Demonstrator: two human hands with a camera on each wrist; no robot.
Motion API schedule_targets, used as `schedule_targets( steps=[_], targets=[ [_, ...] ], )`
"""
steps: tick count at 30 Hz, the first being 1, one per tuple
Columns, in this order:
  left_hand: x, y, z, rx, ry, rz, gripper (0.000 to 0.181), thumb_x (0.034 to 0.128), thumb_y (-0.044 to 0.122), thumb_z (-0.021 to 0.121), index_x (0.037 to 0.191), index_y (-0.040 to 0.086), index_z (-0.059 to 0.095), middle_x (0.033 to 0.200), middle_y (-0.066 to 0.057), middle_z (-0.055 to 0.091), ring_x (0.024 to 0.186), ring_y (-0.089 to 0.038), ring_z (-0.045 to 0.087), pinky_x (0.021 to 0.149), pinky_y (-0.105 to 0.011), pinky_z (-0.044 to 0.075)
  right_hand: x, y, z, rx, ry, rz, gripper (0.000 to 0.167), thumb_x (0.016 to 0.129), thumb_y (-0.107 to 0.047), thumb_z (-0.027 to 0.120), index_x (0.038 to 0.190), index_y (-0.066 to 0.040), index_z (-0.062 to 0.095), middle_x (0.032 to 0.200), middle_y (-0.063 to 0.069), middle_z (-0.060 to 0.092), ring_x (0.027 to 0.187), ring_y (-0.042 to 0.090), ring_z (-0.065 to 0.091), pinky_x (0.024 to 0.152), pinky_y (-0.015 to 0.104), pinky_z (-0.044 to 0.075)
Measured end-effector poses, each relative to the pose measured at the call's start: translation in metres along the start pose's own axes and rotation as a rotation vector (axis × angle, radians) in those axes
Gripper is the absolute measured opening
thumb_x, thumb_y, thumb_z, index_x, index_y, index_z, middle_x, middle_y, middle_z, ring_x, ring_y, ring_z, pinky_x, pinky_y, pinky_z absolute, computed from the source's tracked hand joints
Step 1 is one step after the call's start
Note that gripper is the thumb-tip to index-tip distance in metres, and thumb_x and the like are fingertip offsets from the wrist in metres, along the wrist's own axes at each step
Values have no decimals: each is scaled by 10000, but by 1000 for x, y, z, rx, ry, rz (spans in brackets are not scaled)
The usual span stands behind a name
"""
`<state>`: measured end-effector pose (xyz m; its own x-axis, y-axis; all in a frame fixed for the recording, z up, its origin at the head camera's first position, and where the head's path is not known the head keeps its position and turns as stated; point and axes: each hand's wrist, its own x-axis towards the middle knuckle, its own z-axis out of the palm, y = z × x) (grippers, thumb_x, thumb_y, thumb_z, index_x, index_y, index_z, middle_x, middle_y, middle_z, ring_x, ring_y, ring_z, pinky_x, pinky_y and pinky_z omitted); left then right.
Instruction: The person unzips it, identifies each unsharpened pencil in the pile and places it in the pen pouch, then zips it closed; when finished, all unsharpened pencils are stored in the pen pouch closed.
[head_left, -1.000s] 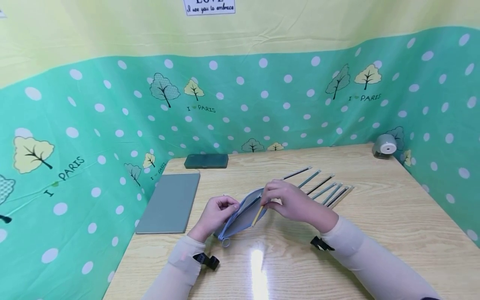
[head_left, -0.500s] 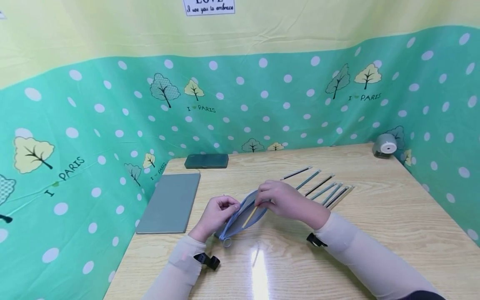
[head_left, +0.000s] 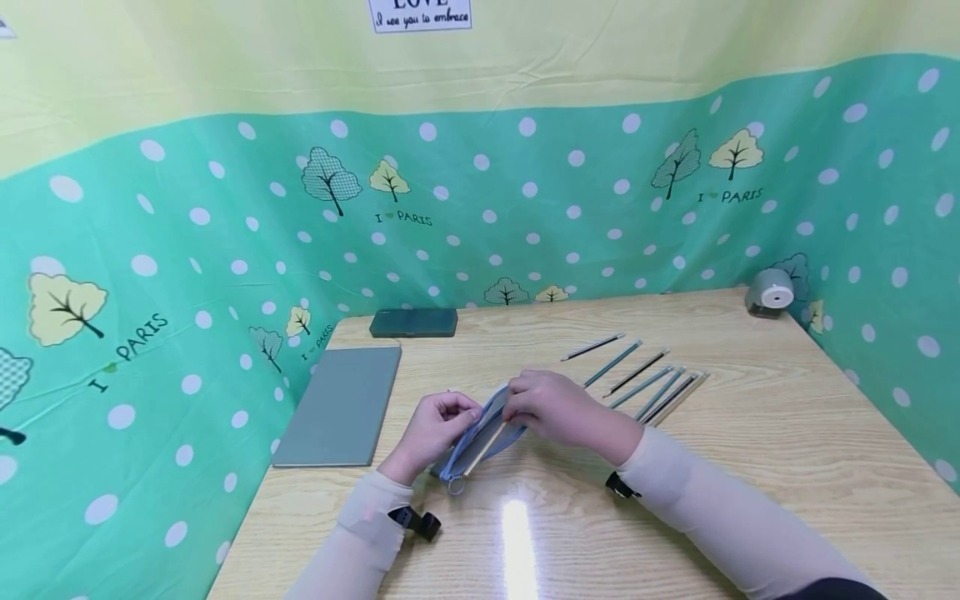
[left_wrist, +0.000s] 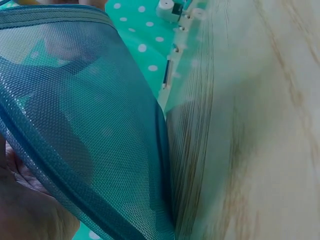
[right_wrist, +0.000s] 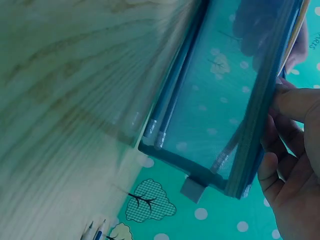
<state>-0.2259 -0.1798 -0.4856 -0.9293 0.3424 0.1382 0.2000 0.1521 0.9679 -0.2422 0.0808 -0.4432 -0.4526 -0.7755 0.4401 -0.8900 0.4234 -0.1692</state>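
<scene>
A blue mesh zip pouch is held up over the table, its zipped mouth spread. My left hand pinches one edge of that mouth. A yellow pencil slants across the opening, and my right hand pinches its upper end; its lower tip is close to the pouch's zip-pull end. Through the mesh in the right wrist view, several pencils show inside the pouch. The left wrist view is mostly filled by the mesh side, with part of my left hand behind it.
Several pencils lie in a slanted row on the wooden table, right of the pouch. A grey flat folder or notebook lies at left. Behind stand a dark green case and, far right, what looks like a pencil sharpener.
My right hand has moved left and slightly down with the yellow pencil, bringing its tip from the pouch's near rim toward the zip-pull end. My left hand has stayed in place.
</scene>
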Motion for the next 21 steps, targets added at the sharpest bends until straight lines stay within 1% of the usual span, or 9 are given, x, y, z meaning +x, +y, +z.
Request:
schedule_targets(
  steps=[5, 11, 21],
  targets=[
    [0, 0, 0, -1, -10, -2, 135, 1016, 93, 688, 1020, -20, 762, 775, -60, 670, 559, -57, 512, 507, -209, 435, 1, 1, 6, -35, 37, -11, 104, 864, -144, 875, 933, -191, 814, 920, -87, 663, 841, 104, 613, 758, 266, 532],
    [1, -1, 0, 4, -14, 3, 130, 1016, 87, 683, 1022, -18, 758, 762, -18, 667, 558, -58, 512, 507, -206, 434, 2, -3, 7, -71, 84, -6, 117, 833, -135, 898, 911, -173, 819, 892, -73, 665, 783, 116, 606, 697, 281, 521],
    [1, 0, 0, 1, -15, 1, 123, 1014, 81, 680, 1023, -10, 763, 754, -2, 675, 560, -59, 514, 507, -206, 437, 0, -3, 11, -87, 77, 1, 121, 819, -140, 908, 899, -172, 822, 891, -71, 666, 776, 117, 610, 682, 291, 521]
  ],
)
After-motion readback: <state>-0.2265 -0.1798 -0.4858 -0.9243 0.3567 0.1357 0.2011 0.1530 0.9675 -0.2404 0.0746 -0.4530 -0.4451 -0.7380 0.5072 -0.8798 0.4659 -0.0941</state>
